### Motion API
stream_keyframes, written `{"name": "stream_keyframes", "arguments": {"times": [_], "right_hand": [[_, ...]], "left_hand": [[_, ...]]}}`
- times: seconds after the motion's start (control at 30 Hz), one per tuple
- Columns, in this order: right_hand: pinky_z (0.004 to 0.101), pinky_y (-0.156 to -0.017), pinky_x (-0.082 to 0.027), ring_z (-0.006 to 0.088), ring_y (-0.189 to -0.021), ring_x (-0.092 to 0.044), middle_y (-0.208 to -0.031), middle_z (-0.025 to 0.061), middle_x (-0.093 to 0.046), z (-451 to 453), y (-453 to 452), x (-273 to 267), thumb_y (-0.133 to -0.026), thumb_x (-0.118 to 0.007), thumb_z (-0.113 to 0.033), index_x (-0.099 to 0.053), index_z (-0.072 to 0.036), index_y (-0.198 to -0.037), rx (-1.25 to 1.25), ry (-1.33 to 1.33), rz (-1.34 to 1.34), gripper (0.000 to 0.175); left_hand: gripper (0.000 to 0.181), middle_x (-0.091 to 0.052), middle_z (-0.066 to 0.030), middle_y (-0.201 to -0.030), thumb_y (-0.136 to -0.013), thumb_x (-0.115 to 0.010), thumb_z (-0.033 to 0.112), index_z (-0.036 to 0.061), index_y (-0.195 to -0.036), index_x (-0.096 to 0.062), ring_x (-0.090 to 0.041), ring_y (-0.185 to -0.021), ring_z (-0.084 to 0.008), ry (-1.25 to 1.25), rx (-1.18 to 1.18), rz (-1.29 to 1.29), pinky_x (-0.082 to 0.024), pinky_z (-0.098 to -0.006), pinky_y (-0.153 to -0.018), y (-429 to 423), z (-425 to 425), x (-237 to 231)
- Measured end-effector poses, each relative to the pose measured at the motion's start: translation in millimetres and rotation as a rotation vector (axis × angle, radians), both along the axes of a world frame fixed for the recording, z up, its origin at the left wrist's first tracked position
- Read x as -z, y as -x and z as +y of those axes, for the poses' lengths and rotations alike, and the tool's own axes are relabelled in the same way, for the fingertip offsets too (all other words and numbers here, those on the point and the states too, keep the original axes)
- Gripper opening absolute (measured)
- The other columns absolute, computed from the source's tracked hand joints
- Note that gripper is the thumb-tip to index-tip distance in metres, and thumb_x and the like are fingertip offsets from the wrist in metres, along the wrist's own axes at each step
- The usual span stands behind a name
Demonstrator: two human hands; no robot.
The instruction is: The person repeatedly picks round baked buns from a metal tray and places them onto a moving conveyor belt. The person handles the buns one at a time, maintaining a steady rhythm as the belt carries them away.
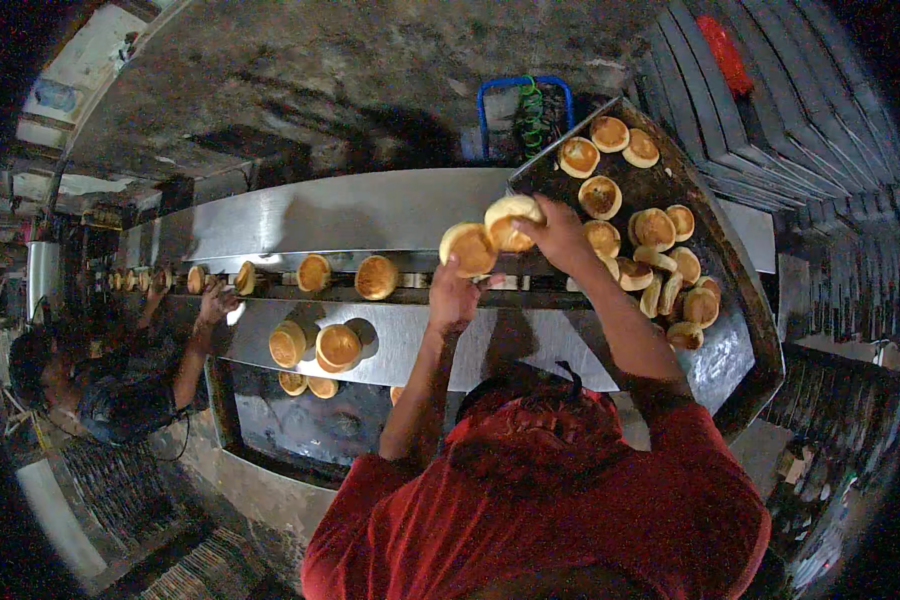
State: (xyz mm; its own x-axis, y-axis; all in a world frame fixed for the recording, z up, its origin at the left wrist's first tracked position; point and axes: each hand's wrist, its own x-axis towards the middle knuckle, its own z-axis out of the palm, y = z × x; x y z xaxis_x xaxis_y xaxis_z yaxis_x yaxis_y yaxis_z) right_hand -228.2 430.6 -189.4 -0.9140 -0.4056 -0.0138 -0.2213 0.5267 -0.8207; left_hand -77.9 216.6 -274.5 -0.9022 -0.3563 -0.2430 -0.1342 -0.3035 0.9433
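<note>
My left hand (455, 296) holds a round browned bun (469, 250) upright over the conveyor slot (502, 282). Just right of it, my right hand (551, 231) grips another round bun (511, 223), its pale side up; the two buns touch or overlap. On the right, a dark baking tray (750, 315) carries several loose buns, some flat and some tilted. Buns stand along the slot to the left, the nearest (376, 277) on its edge. Two stacks of buns (338, 348) sit on the metal ledge in front of the slot.
A co-worker (120, 390) reaches over the line at the left, with a hand (219, 301) by the buns. Another dark tray (292, 427) with a few buns lies below the ledge. Stacked metal trays (787, 127) stand at the upper right, near a blue tubular frame (525, 81) with a green coil.
</note>
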Motion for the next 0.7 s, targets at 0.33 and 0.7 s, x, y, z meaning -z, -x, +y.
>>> {"name": "stream_keyframes", "arguments": {"times": [0.33, 0.7], "right_hand": [[0.0524, -0.082, -0.055, 0.0469, -0.097, -0.067, -0.106, 0.0225, -0.070, 7.4, -44.5, 34.9, -0.097, -0.059, -0.021, -0.061, -0.011, -0.121, -0.075, -0.354, 0.159, 0.026], [0.0528, -0.095, -0.053, 0.0403, -0.110, -0.066, -0.124, 0.0243, -0.066, 145.6, 224.5, 58.9, -0.078, -0.081, -0.043, -0.060, -0.006, -0.131, 0.356, -0.801, 0.182, 0.068]], "left_hand": [[0.045, -0.061, -0.0181, -0.137, -0.086, -0.075, 0.022, 0.0082, -0.128, -0.067, -0.053, -0.129, -0.0432, 1.228, 0.131, 0.167, -0.046, -0.0550, -0.103, 33.9, 10.7, -28.4], [0.051, -0.063, -0.0193, -0.127, -0.085, -0.070, 0.018, 0.0074, -0.133, -0.057, -0.058, -0.123, -0.0413, 1.582, 1.229, 0.250, -0.054, -0.0490, -0.095, 275.2, 216.9, -1.3]]}}
